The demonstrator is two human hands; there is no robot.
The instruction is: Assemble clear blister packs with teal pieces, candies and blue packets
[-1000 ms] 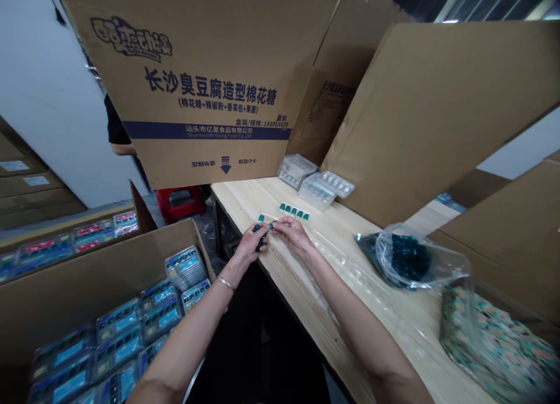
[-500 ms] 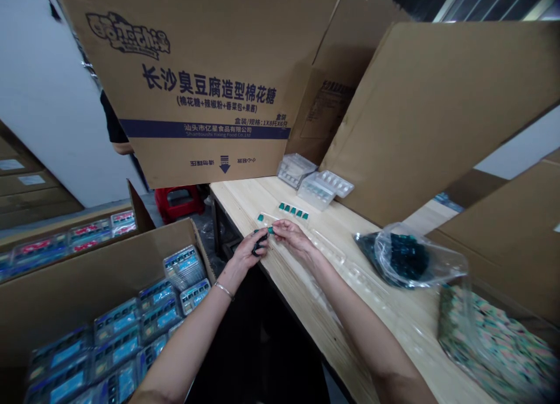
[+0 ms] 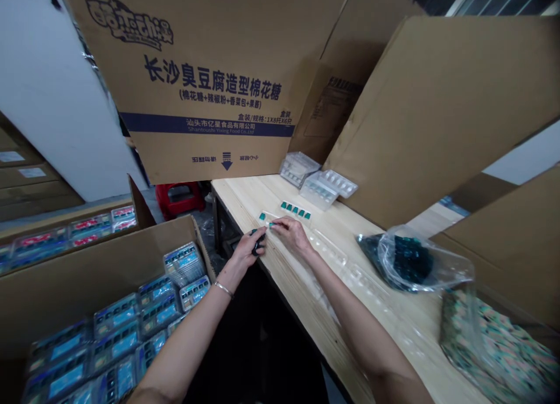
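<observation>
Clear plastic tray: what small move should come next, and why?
Probably the right hand should press its green piece into the clear plastic tray beside the green piece already there, since its fingertips are right at that spot.

Dark item (image 3: 258, 245) mostly hidden in left hand (image 3: 247, 250); shape unclear.

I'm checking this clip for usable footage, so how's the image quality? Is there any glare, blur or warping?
In the head view, wide-angle warping bows the printed cardboard carton; glare streaks the clear plastic bag; the blister packs at the lower-left corner look soft; the left hand and right hand look fairly sharp.
</observation>
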